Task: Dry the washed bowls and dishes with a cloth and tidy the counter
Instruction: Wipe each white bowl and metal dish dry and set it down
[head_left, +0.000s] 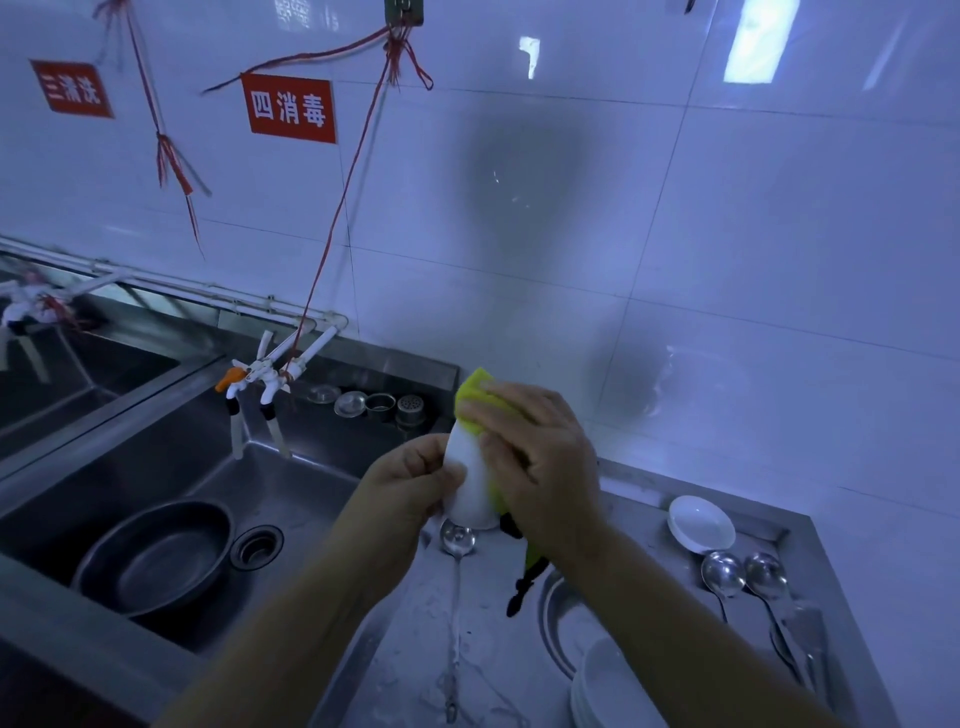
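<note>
Head view shows the white bowl (470, 480) tipped on its side above the steel counter (415, 639), my left hand (410, 480) gripping its rim while my right hand (540, 457) presses the yellow cloth (480, 397) against it, fingers curled over the fabric. Just below the bowl lies a ladle (456, 540); right of the bowl sit a white saucer (701, 522) and two spoons (748, 577), and left of it a metal basin (156, 556) rests in the sink (322, 488).

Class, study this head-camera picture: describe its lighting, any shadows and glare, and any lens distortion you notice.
Head view: dim, bluish light overall; bright window-like glare patches on the tiled wall top right; a soft dark shadow falls on the tiles above the hands; the wide-angle lens bends the grout lines and sink edges; the white bowl, yellow cloth, left hand and right hand are fairly sharp.
</note>
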